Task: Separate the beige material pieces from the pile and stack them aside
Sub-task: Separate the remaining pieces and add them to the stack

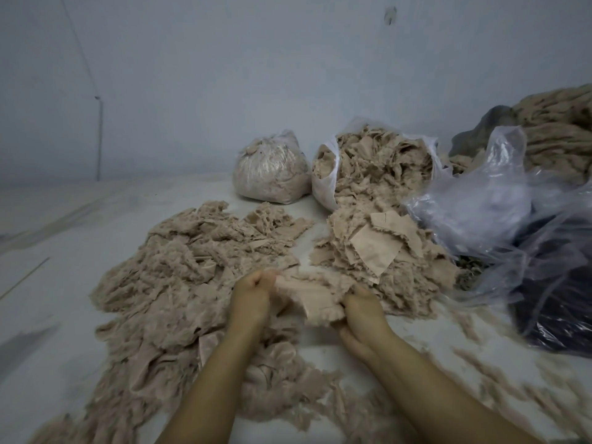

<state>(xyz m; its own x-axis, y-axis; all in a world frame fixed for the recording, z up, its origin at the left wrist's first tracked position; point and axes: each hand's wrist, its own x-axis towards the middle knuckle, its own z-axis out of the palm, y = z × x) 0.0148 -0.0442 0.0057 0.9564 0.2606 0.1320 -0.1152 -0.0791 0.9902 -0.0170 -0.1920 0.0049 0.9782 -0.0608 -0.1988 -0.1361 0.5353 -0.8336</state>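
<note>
A wide, tangled pile of beige fabric scraps (179,283) spreads over the white floor to the left and front. A flatter heap of beige pieces (374,248) lies to the right of it. Between the two, my left hand (251,298) and my right hand (360,310) both grip one beige piece (307,296), the left at its left end, the right at its lower right edge. The piece is stretched between them just above the floor. My fingertips are hidden in the fabric.
An open white bag (323,174) spilling beige scraps stands behind the right heap. A tied clear bag (272,174) sits left of it. Crumpled clear plastic (480,206) and a dark bag (557,302) lie at right. Loose scraps (499,389) litter the front right floor.
</note>
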